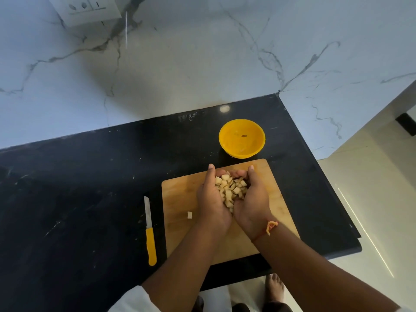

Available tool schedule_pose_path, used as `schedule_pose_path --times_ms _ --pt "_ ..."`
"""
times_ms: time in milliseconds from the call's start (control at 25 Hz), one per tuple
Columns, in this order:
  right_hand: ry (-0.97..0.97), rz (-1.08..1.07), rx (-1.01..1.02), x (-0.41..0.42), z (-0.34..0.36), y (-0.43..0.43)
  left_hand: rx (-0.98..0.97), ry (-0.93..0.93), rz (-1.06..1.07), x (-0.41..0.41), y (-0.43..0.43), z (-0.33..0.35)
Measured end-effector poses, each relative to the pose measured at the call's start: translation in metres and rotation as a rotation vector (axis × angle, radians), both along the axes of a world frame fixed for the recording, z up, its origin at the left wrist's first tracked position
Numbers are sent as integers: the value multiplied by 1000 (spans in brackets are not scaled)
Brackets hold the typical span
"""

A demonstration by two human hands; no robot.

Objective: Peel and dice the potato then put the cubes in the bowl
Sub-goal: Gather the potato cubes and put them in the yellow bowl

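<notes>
Colours at a kitchen counter: a yellow-orange bowl [227, 144], one small dark speck inside it, against a glossy black counter [78, 199] flecked and streaked with white. The cutting board [180, 199] is pale honey-tan wood with a faint grain. The potato cubes [231, 188] are cream to pale yellow, as is a stray cube [189, 215]. The knife [149, 228] pairs a bright yellow handle with a silvery-white blade — close to the bowl's own yellow. The wall [202, 52] is white marble veined in grey, with some veins browner, and its socket plate [85, 10] is white. A red thread [271, 228] with an orange-and-pink ornament circles the right wrist. A sleeve [132, 300] is white — the floor [371, 188] cream and glossy.
</notes>
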State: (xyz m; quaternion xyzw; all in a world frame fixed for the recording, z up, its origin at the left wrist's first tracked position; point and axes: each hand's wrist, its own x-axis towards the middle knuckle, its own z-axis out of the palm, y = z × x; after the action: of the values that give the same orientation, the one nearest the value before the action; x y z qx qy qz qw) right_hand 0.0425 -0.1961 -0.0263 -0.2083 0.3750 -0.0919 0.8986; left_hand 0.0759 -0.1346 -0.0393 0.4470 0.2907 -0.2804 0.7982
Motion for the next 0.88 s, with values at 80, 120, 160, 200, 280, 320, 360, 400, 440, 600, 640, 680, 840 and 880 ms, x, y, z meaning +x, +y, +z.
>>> schedule_pose_path --times_ms 80,120,160,200,280,320,360,400,440,600,640,680,840,880 --pt "-66 -53 37 11 9 -15 -13 -23 -13 11 -16 13" --pt "-92 -75 51 19 12 -23 -12 -39 -18 20 -26 19" --pt "-109 -95 55 30 16 -33 4 -59 -23 30 -37 24" --pt "-115 -112 51 41 18 -42 25 -77 -20 42 -47 28" --pt "-104 -128 35 67 22 -59 72 -112 -24 69 -68 30" --pt "-82 -130 15 80 22 -66 100 -127 -39 82 -76 29" --pt "-41 -131 -17 93 21 -74 135 -140 -58 95 -84 27" --pt "4 -136 -53 105 18 -80 173 -156 -76 106 -90 24" --pt "42 -135 -101 114 14 -86 206 -175 -88 114 -96 20" --pt "125 -36 -347 135 1 -97 371 -322 -118 132 -113 6" --pt "151 5 -449 137 -2 -99 420 -368 -126 133 -116 3" --pt "181 33 -550 137 -3 -101 465 -405 -127 133 -118 1" --pt "238 49 -813 135 -6 -105 611 -498 -135 134 -115 0" --pt "255 56 -883 134 -6 -105 630 -517 -144 133 -115 1"
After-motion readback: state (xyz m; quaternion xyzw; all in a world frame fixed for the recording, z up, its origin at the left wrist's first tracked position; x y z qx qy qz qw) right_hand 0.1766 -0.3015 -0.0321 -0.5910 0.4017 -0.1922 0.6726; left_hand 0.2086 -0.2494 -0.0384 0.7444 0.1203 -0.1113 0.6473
